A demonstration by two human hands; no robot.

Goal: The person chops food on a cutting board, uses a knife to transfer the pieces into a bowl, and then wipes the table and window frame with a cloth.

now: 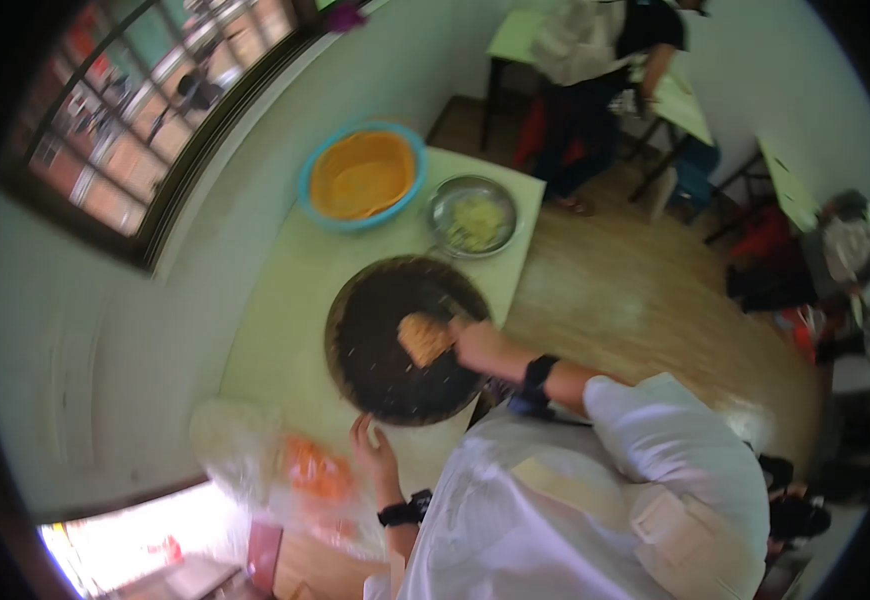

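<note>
Orange block (425, 338) lies uncut under my right hand (480, 347); whether that hand grips anything, I cannot tell. My left hand (372, 447) curls on the board (375, 370) edge. Beyond, the bowl (472, 216) holds shreds already.

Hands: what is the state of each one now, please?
Left hand: rests at the round board's edge; grip unclear.
Right hand: on the orange block; grip unclear.

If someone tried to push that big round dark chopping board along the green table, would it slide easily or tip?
The big round dark chopping board looks thick and wide, so it is probably heavy and slow to slide. It lies flat on the green table, so tipping seems unlikely. Its near edge, by the left hand, seems to reach the table's rim, so a push that way might overhang it.
</note>
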